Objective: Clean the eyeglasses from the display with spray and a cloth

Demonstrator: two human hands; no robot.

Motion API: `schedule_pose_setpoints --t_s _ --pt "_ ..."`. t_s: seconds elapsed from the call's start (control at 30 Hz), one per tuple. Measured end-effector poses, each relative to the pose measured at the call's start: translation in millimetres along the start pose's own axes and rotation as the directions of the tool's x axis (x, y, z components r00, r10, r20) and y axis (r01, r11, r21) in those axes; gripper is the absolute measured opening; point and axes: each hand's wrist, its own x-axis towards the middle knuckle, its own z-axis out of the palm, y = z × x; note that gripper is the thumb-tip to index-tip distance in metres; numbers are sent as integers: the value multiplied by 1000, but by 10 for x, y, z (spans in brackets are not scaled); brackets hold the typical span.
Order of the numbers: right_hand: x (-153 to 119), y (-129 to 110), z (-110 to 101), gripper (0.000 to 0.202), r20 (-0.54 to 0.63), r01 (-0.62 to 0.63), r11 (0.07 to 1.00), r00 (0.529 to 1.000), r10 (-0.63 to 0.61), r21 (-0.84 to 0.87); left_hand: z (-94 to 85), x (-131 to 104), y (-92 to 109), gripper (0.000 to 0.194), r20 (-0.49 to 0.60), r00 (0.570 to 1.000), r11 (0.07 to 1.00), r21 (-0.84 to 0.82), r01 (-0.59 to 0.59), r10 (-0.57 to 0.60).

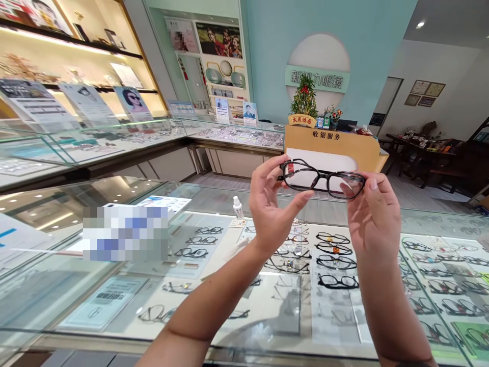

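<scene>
A pair of black-framed glasses (323, 174) is held up in front of me, above a glass display case (214, 204). My left hand (273, 204) grips its left end, fingers behind the frame and thumb under the left lens. At the right end, my right hand (374, 211) pinches the frame corner between thumb and fingers. The folded or open state of the temples is hard to tell. Below the hands, several rows of glasses lie in the case, among them a black pair (338, 281).
A small white bottle (238, 208) and papers (164, 204) rest on the case top. Beyond it are more display counters (237, 137), a wooden cashier desk (332, 145) with plants (304, 99), lit shelves at the left and a dark table (416, 148) at the right.
</scene>
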Motion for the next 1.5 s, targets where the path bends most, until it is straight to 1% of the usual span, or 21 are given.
schedule_pose_setpoints --t_s 0.13,0.23,0.47,0.67,0.8,0.9,1.07,1.23,1.37,1.43,1.5 --pt "-15 -72 64 18 -83 -99 983 990 113 157 21 23 20 66 0 1000 990 -142 1 -1" --pt "-18 -118 107 21 -88 -127 967 985 149 219 16 35 36 65 13 1000 977 -212 7 -4" --pt "-30 -134 119 19 -63 -153 952 982 175 265 -41 56 62 63 88 995 948 -311 64 -39" --pt "-36 -114 113 18 -61 -135 969 987 151 205 -62 65 86 60 108 992 922 -375 97 -61" --pt "-33 -91 122 19 -59 -171 961 980 188 219 -75 56 100 59 91 991 926 -355 123 -97" --pt "-28 -74 122 20 -30 -212 945 974 226 250 -81 52 101 59 68 989 930 -339 143 -128" --pt "-28 -104 102 21 77 -272 923 962 260 273 -92 65 97 59 77 982 908 -374 189 -173" --pt "-33 -225 95 21 136 -316 904 948 288 289 -94 119 109 57 137 950 840 -443 314 -282" --pt "17 -201 84 16 148 -310 903 949 277 299 -86 150 174 57 100 923 800 -470 373 -371" --pt "41 -127 82 18 137 -270 926 961 241 262 -85 151 223 56 129 888 757 -477 446 -442" --pt "48 -36 86 24 134 -217 956 972 193 199 -86 140 272 56 177 841 702 -477 528 -512"
